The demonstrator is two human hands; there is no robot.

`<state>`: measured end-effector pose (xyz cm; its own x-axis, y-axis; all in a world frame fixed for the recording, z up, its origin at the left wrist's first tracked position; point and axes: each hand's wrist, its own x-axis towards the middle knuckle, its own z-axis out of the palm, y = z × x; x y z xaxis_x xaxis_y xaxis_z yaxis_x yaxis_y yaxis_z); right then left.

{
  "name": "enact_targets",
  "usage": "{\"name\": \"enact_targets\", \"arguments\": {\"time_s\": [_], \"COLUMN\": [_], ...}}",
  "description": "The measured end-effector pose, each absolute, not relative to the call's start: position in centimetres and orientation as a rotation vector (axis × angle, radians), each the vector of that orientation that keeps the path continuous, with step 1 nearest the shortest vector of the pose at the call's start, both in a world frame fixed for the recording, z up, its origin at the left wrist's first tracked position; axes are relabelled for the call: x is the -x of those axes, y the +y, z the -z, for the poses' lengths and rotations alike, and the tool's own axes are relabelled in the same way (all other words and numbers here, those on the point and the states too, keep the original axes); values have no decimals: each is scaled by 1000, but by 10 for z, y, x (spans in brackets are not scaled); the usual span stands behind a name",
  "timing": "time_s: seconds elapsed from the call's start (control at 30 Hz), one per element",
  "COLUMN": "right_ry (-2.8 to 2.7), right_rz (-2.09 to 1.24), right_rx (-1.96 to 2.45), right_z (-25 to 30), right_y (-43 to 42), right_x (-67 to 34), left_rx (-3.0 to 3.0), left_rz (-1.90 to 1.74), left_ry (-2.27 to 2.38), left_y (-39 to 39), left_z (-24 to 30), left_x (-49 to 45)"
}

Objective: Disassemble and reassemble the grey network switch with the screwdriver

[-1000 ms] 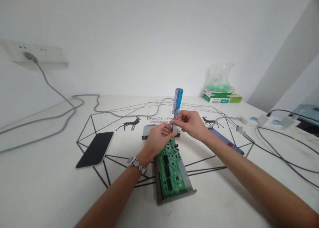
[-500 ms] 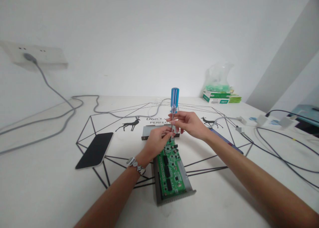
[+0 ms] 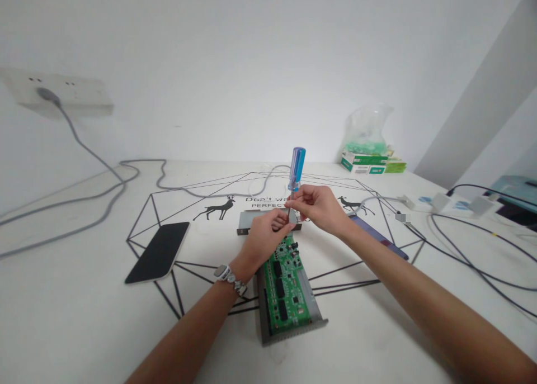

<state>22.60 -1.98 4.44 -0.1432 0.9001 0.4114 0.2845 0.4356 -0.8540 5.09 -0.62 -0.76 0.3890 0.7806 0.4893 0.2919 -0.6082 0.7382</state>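
A screwdriver (image 3: 297,165) with a clear blue handle stands nearly upright, its top leaning slightly right. My right hand (image 3: 318,206) pinches it around the shaft, just under the handle. Close beside it, my left hand (image 3: 267,237) is closed, thumb and fingertips together at the lower end of the shaft. Those fingers hide the screwdriver's tip and whatever they pinch. Below both hands lies a green circuit board (image 3: 289,294) in a grey metal casing (image 3: 293,335). My left hand and wrist cover part of its far left side.
Behind the hands lies a grey metal panel (image 3: 247,219). A black-screened phone (image 3: 158,252) rests left, and a dark flat device (image 3: 380,237) lies partly behind my right forearm. Green-and-white boxes (image 3: 364,163) hold a plastic bag (image 3: 368,129). Cables (image 3: 474,255) and a power strip (image 3: 448,204) occupy the right.
The screwdriver's handle has tipped a little to the right and turned. My right-hand fingers have shifted slightly on it; my left hand stays nearly in place.
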Motion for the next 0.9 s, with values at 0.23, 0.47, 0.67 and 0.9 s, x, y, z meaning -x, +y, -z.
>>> {"name": "enact_targets", "arguments": {"time_s": [0.23,0.47,0.67,0.9], "right_ry": [-1683,-1819,-1696,-1648], "right_rz": [-467,-604,-384,-637], "right_rx": [1075,1053,1140,1060], "right_z": [-37,-43,-38,-43], "right_y": [-17,-18,-20,-22], "right_x": [-223,-228,-220,-218], "left_rx": [-1994,-2013,-2078,-2050], "left_rz": [-1118,-1081,-1009,-1018], "left_ry": [877,814,822,823], "left_y": [-9,-9,-12,-11], "left_z": [5,5,1,4], "left_x": [-53,-51,-51,-51]}}
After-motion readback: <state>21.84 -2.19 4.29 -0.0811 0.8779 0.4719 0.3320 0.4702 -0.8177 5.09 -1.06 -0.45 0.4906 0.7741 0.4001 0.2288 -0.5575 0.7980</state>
